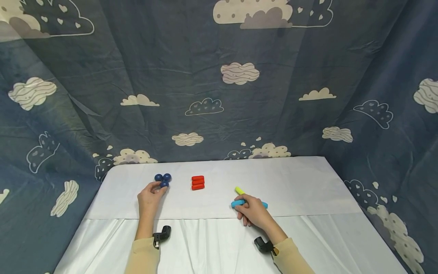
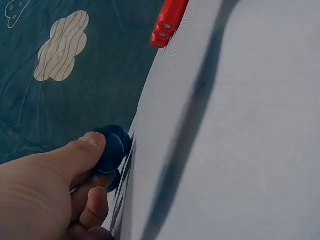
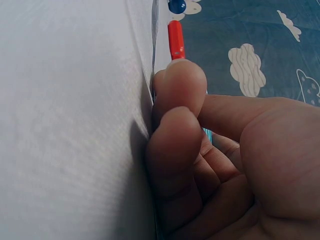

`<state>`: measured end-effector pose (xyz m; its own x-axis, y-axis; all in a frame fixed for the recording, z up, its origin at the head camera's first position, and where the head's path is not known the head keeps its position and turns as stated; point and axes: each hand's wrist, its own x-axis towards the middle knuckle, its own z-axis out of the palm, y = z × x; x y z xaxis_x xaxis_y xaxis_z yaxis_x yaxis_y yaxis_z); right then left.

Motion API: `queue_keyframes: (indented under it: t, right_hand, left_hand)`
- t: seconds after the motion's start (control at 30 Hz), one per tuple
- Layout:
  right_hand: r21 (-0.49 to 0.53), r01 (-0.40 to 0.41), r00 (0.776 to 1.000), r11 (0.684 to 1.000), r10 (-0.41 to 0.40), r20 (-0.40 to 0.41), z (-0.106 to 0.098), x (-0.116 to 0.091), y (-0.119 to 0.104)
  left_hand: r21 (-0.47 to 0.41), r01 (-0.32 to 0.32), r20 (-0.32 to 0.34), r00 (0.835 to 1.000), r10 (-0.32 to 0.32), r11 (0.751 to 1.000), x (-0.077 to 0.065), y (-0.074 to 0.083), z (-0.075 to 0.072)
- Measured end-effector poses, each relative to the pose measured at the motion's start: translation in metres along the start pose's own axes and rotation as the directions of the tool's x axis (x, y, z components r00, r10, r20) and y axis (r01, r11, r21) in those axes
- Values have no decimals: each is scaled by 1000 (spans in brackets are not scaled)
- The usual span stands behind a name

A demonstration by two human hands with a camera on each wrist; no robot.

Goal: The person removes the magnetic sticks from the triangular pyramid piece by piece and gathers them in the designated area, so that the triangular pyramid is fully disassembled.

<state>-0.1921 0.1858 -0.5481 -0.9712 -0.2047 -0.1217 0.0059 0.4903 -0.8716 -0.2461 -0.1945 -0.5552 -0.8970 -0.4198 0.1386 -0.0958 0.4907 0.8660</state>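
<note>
My left hand [image 1: 149,199] pinches a dark blue ball [image 1: 164,184] between thumb and fingertips, right at the white cloth. Two matching balls [image 1: 158,177] sit against it on the far side. In the left wrist view the thumb lies over the glossy blue ball [image 2: 111,152], partly covering it. Toward the right of the table, my right hand [image 1: 254,211] holds a light-blue marker [image 1: 237,203] crosswise, low over the cloth, its middle hidden by the fingers. Just behind it a yellow-green marker [image 1: 239,190] shows partly. The right wrist view is mostly filled by curled fingers [image 3: 177,140].
Three short red sticks [image 1: 197,182] lie side by side between the hands, with grey dots on their ends [image 2: 162,34]. A white cloth [image 1: 294,179] covers the table, and a dark cloud-patterned curtain [image 1: 191,76] hangs behind and at both sides.
</note>
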Motion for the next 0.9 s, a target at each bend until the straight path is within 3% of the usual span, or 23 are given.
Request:
queue_keyframes:
  t: [0.33,0.9]
  right_hand:
    - [0,-4,1000,1000,4,2,0,0,0]
    - [-1,11,1000,1000,-11,7,0,-1,-1]
  left_hand:
    - [70,-40,-12,999,41,997,-2,0,6]
    - [127,-27,-22,999,30,991,-5,5,11]
